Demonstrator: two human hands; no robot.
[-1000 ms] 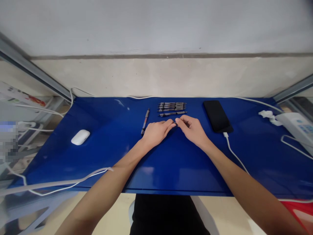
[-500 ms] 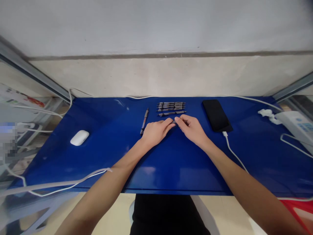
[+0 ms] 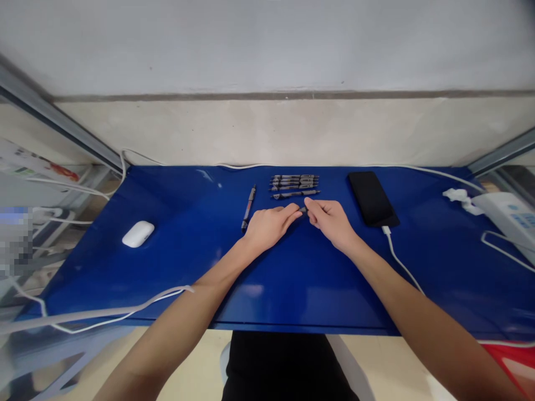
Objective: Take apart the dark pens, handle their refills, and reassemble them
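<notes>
Near the middle of the blue table, my left hand (image 3: 270,225) is closed around a dark pen (image 3: 303,210), mostly hidden by the fingers. My right hand (image 3: 330,220) pinches at the pen's right end, its fingertips close to those of my left hand. Behind my hands lies a row of several grey and black pens (image 3: 295,181), side by side and level. One more pen (image 3: 295,194) lies just in front of that row. Left of them a single pen (image 3: 248,208) rests at a steep slant, its lower end beside my left hand.
A black phone (image 3: 373,199) with a white cable (image 3: 402,264) lies right of my hands. A white earphone case (image 3: 138,234) sits at the left. White cables (image 3: 121,312) cross the front left edge. A white power strip (image 3: 507,214) and crumpled tissue (image 3: 463,199) are far right.
The fingertips of my right hand have shifted slightly away from my left, and a short dark piece of the pen now shows between them. The pens on the table stay in place.
</notes>
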